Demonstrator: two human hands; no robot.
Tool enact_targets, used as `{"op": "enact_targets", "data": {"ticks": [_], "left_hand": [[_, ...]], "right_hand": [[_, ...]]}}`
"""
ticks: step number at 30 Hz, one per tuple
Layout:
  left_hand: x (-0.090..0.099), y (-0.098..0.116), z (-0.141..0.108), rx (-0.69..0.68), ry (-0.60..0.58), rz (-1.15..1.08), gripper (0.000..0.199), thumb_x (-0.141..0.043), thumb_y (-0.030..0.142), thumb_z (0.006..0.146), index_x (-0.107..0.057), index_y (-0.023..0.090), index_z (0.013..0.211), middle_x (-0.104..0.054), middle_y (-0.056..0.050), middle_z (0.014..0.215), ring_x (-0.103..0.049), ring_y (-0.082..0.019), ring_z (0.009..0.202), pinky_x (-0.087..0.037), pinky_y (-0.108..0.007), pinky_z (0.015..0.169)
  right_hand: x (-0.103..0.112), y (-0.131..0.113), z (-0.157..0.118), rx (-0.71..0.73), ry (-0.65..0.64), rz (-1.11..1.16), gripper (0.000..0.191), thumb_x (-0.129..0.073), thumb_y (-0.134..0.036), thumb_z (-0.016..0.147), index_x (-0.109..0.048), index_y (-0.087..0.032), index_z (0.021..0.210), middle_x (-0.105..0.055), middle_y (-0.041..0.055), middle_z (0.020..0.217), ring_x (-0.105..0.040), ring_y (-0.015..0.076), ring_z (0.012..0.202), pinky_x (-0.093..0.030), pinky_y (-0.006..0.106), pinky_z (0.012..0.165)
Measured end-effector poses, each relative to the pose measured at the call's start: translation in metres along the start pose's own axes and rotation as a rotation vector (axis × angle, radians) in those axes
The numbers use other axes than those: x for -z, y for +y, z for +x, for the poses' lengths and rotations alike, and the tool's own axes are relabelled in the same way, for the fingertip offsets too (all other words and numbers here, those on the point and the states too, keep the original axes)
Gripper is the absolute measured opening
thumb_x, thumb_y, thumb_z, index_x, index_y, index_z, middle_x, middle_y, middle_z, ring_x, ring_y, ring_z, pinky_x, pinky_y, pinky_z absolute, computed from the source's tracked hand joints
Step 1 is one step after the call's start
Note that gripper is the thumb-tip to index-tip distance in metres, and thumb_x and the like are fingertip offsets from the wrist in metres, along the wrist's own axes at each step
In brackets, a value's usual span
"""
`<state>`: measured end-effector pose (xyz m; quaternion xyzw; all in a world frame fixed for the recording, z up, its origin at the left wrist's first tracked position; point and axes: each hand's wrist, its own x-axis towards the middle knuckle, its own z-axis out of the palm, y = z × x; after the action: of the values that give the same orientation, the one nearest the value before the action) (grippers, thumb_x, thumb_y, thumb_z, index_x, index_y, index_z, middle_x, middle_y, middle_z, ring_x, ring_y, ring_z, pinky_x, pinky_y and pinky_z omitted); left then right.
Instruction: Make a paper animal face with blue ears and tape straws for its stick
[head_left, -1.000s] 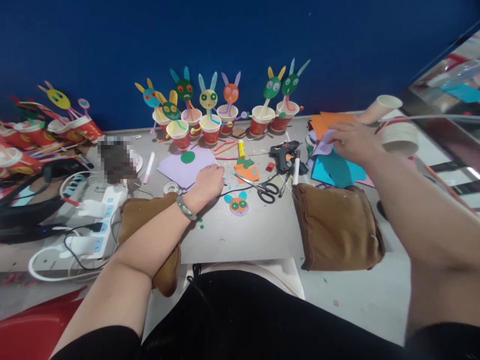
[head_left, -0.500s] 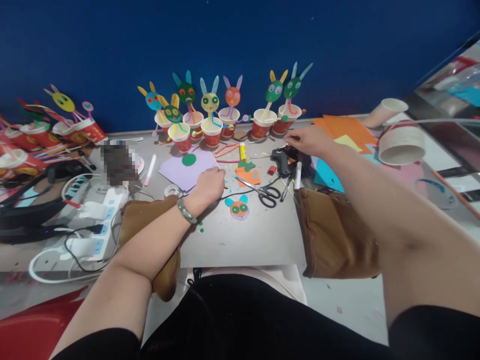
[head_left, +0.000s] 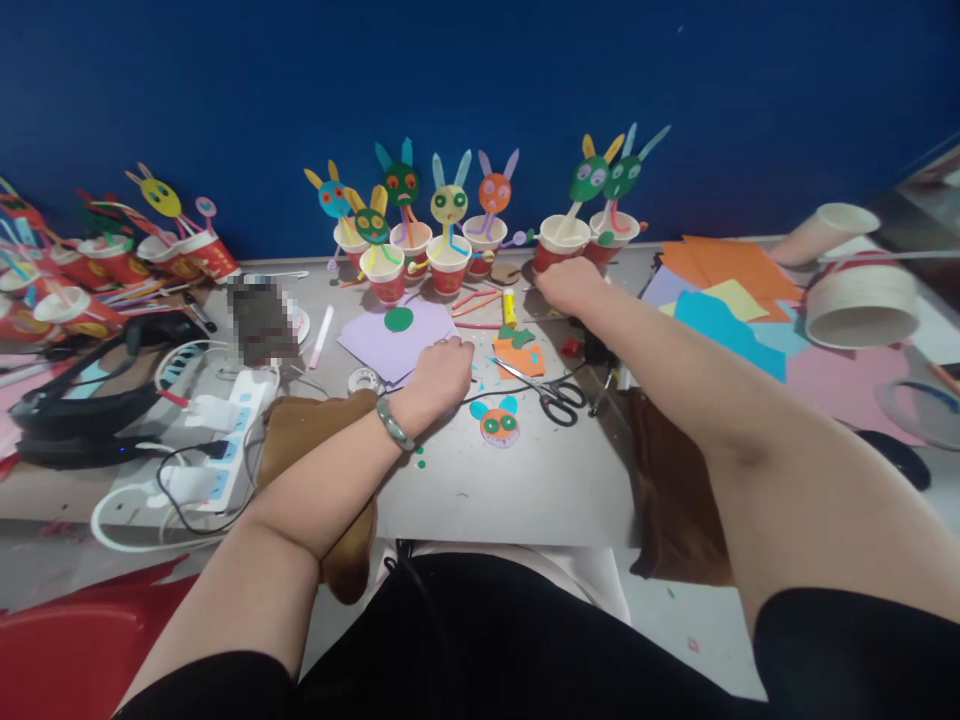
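My left hand [head_left: 442,375] rests on the table at the right edge of a stack of purple paper [head_left: 386,345], fingers curled in; what they hold, if anything, is hidden. My right hand [head_left: 571,287] is in front of a red and white paper cup [head_left: 561,240], fingers bent down; I cannot make out what is in them. Between my arms lie black-handled scissors [head_left: 559,405], orange paper scraps [head_left: 517,358], a yellow glue stick [head_left: 509,308] and a paper animal face [head_left: 499,424] with blue ears. My right wrist partly covers a glue gun [head_left: 598,348].
Several cups with paper rabbit heads [head_left: 450,205] line the blue wall. Left are a power strip [head_left: 244,430], a black headset [head_left: 75,400] and more red cups [head_left: 112,262]. Coloured sheets [head_left: 727,335] and large white cups [head_left: 862,308] stand right. A brown cushion [head_left: 307,425] lies beneath my left forearm.
My right hand has moved left, from behind the glue gun to the front of the paper cup. My left hand keeps its place on the table. The view has shifted slightly left.
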<state>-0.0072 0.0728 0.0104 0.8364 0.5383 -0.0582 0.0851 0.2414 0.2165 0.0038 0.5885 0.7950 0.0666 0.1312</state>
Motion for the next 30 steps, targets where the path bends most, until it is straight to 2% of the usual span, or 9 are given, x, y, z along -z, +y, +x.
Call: {"op": "enact_targets", "data": {"ticks": [5, 9, 12, 15, 21, 30], "left_hand": [[-0.002, -0.001, 0.001, -0.012, 0.001, -0.019, 0.038, -0.04, 0.014, 0.107, -0.068, 0.012, 0.132, -0.071, -0.019, 0.132, -0.073, -0.029, 0.12, -0.057, -0.039, 0.097], [-0.001, 0.0, 0.0, -0.012, -0.001, -0.025, 0.038, -0.041, 0.011, 0.106, -0.069, 0.012, 0.131, -0.072, -0.02, 0.129, -0.072, -0.03, 0.121, -0.057, -0.038, 0.095], [-0.002, 0.0, 0.001, -0.01, 0.002, -0.032, 0.036, -0.044, 0.011, 0.105, -0.068, 0.012, 0.132, -0.072, -0.019, 0.127, -0.073, -0.029, 0.118, -0.057, -0.038, 0.094], [-0.004, 0.0, 0.002, -0.006, 0.006, -0.042, 0.035, -0.046, 0.01, 0.104, -0.068, 0.012, 0.131, -0.072, -0.02, 0.126, -0.074, -0.028, 0.118, -0.057, -0.037, 0.094], [-0.005, 0.001, 0.004, -0.004, 0.009, -0.059, 0.035, -0.049, 0.009, 0.103, -0.068, 0.011, 0.131, -0.072, -0.02, 0.127, -0.074, -0.028, 0.117, -0.058, -0.038, 0.095], [-0.005, 0.001, 0.005, -0.001, 0.018, -0.09, 0.032, -0.057, 0.016, 0.104, -0.069, 0.012, 0.133, -0.07, -0.021, 0.132, -0.072, -0.027, 0.123, -0.058, -0.034, 0.097]], "right_hand": [[-0.002, 0.005, 0.008, 0.03, -0.011, 0.032, 0.038, -0.048, -0.014, 0.098, -0.081, -0.013, 0.117, -0.08, 0.0261, 0.121, -0.072, 0.0396, 0.118, -0.05, 0.05, 0.095], [0.002, 0.006, 0.006, 0.041, -0.019, 0.05, 0.034, -0.056, -0.018, 0.096, -0.08, -0.014, 0.12, -0.079, 0.0239, 0.125, -0.071, 0.0387, 0.118, -0.049, 0.047, 0.095], [0.007, -0.004, 0.003, 0.068, 0.073, 0.095, 0.038, -0.059, -0.028, 0.097, -0.075, -0.017, 0.129, -0.075, 0.0206, 0.134, -0.069, 0.0373, 0.119, -0.049, 0.043, 0.092], [0.012, -0.021, 0.005, 0.087, 0.152, 0.124, 0.044, -0.053, -0.031, 0.099, -0.071, -0.018, 0.137, -0.072, 0.0198, 0.139, -0.068, 0.0377, 0.12, -0.051, 0.044, 0.091], [0.015, -0.048, 0.03, 0.008, 0.07, 0.196, 0.043, -0.056, -0.032, 0.096, -0.077, -0.013, 0.129, -0.076, 0.0243, 0.131, -0.069, 0.0407, 0.122, -0.055, 0.047, 0.099], [0.013, -0.052, 0.058, -0.108, 0.018, 0.133, 0.043, -0.065, -0.041, 0.092, -0.082, -0.015, 0.122, -0.081, 0.0233, 0.122, -0.075, 0.0386, 0.115, -0.06, 0.044, 0.09]]}}
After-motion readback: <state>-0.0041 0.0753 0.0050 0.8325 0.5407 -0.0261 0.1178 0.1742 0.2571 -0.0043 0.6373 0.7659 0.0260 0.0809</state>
